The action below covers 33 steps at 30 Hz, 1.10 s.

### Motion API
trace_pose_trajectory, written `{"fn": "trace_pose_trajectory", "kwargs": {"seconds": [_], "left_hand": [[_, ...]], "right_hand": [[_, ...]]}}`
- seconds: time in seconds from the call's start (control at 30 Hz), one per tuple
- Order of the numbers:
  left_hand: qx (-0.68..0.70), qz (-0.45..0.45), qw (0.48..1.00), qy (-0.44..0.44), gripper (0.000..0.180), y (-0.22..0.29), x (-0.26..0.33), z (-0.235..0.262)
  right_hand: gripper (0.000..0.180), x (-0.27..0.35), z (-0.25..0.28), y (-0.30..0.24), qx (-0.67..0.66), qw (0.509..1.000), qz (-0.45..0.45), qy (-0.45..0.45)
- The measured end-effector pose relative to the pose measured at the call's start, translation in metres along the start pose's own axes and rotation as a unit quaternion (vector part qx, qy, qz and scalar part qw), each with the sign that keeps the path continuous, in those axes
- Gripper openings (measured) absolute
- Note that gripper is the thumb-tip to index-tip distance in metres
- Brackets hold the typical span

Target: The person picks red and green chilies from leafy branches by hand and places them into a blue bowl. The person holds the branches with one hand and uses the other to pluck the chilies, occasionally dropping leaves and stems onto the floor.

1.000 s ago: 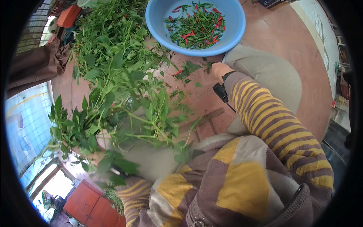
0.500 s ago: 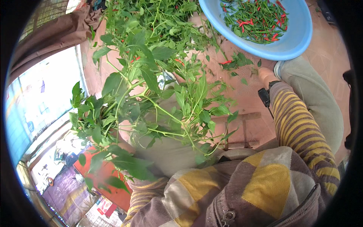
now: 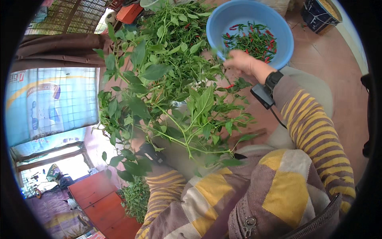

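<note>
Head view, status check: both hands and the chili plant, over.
Right hand reaching into foliage beside blue basin of picked chilies. Left hand mostly hidden by leaves, grip unclear. Chili plant across lap, one red chili visible.

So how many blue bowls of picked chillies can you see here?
1. The blue bowl sits on the floor at the top, just beyond the right hand, with red and green chillies inside. Leafy branches could hide another.

Leafy chilli branch (image 3: 175, 99), held upright.
</note>
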State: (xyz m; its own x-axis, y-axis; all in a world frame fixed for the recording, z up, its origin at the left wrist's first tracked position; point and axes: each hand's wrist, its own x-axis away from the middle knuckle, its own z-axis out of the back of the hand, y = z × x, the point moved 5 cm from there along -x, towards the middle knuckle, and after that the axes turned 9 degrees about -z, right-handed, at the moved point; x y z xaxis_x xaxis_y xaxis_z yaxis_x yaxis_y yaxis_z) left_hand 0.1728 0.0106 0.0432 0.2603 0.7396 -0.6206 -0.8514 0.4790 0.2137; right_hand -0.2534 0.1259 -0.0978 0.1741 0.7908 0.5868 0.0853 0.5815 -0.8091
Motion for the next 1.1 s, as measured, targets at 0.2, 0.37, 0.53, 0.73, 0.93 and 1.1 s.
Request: {"fn": "trace_pose_trajectory", "kwargs": {"seconds": [0.2, 0.37, 0.53, 0.73, 0.93, 1.1], "left_hand": [[-0.013, 0.029, 0.999, 0.018, 0.031, -0.010, -0.003, 0.015], [-0.032, 0.037, 0.999, 0.019, 0.031, -0.017, 0.001, 0.022], [-0.059, 0.047, 0.997, 0.016, 0.030, -0.023, 0.008, 0.026], [-0.085, 0.054, 0.995, 0.006, 0.030, -0.028, -0.007, 0.021], [-0.112, 0.062, 0.992, -0.001, 0.029, -0.031, -0.007, 0.016], [-0.146, 0.087, 0.985, -0.001, 0.029, -0.038, 0.012, 0.024]], "right_hand": [[0.030, 0.068, -0.026, -0.088, -0.214, 0.969, 0.117, -0.046], [0.030, 0.095, -0.085, -0.097, -0.154, 0.946, 0.078, -0.275], [0.014, 0.120, -0.087, -0.088, -0.281, 0.925, 0.036, -0.253], [0.009, 0.149, -0.066, -0.087, -0.241, 0.926, 0.000, -0.291], [0.024, 0.156, -0.045, -0.104, 0.218, 0.956, 0.196, 0.003], [0.023, 0.147, -0.027, -0.107, 0.408, 0.848, 0.240, 0.239]]}}
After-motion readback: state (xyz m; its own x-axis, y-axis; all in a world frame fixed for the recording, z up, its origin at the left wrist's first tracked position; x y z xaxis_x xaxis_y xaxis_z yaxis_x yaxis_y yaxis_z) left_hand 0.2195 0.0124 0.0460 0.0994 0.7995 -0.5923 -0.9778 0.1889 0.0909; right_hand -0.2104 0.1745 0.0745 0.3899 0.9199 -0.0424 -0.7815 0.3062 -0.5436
